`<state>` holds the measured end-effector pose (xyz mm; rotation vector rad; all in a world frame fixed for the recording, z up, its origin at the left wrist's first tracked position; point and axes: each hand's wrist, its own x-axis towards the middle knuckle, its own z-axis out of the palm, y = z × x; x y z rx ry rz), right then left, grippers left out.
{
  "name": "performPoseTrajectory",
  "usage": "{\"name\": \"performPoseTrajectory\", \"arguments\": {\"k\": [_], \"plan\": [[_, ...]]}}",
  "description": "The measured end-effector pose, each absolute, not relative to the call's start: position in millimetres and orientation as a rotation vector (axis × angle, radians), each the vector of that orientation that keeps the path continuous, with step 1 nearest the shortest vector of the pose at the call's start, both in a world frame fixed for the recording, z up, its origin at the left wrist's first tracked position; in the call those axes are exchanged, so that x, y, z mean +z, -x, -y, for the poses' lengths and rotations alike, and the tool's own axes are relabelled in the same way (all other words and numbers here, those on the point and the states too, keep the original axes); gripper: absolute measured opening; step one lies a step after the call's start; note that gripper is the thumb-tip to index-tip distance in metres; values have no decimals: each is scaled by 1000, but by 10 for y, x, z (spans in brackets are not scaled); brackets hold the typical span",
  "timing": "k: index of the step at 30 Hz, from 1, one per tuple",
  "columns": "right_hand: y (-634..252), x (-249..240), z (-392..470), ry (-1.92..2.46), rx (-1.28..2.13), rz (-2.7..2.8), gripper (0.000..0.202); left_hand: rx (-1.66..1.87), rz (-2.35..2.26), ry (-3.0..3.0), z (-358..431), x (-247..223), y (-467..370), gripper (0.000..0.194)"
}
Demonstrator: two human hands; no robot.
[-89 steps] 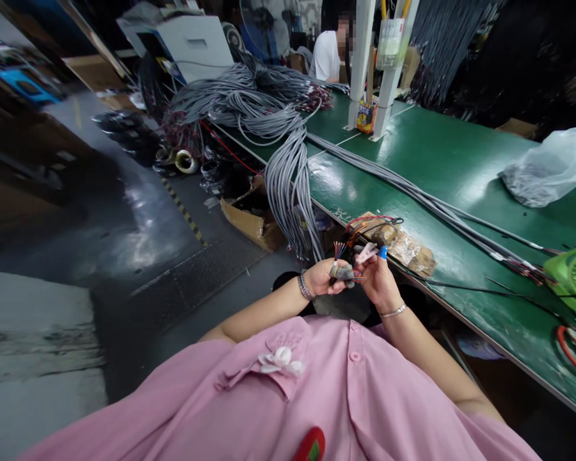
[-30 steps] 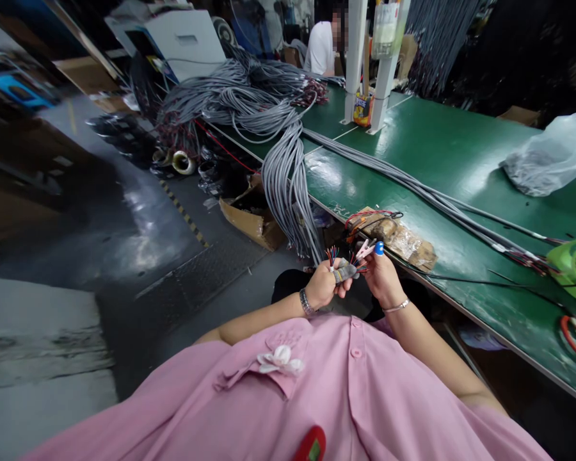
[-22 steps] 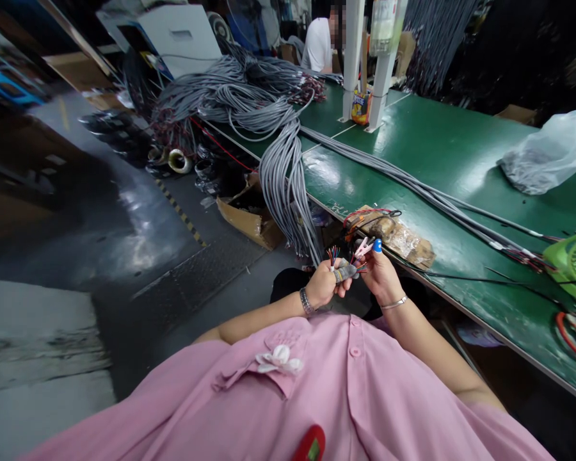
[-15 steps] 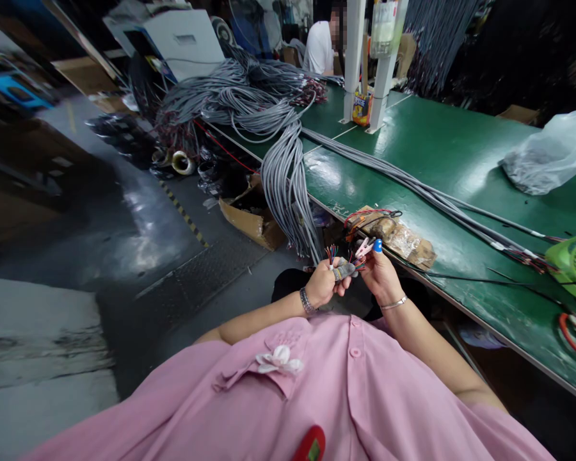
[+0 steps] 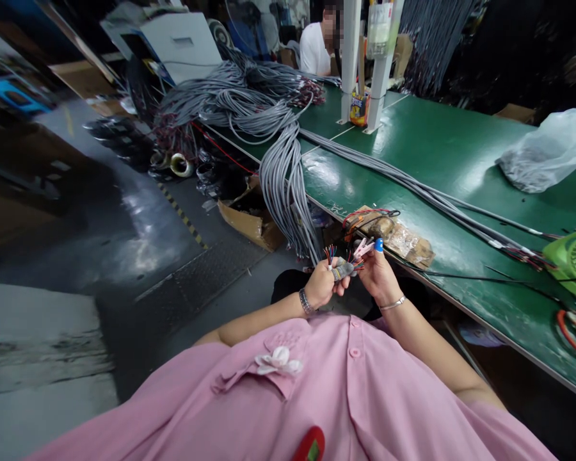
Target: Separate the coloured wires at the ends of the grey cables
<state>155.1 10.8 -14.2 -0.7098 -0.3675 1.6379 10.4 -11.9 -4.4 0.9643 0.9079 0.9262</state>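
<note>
On the wearer's side of the wrapped block (image 5: 415,248), the left hand (image 5: 322,282) has its grip closed around coloured wires (image 5: 330,253), probably to steady their fanned tips, while the right hand (image 5: 378,275), part-curled, meets a pink clip (image 5: 363,248), its hold unclear.

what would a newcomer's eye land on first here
Probably the grey cables, heaped on the green table at upper left, some hanging over its edge. Next, the pink shirt across the foreground, with its white flower. Then the small fan of coloured wires in the left grip, near the centre.
</note>
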Motion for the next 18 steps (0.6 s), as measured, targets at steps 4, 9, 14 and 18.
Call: {"name": "performPoseTrajectory", "arguments": {"k": [4,9,14,18], "plan": [[-1617,-106,-76,709,1757,420,51,936,-894,-985,173,-8,-85,38],[-1657,-123,-95,751,1693,425,33,980,-914,-995,230,17,-82,38],[-1636,-144,-106,820,1604,480,30,1013,-971,-1010,213,32,-108,39],[-1617,-100,-82,846,1607,540,36,1014,-1007,-1001,189,39,-120,40]]}}
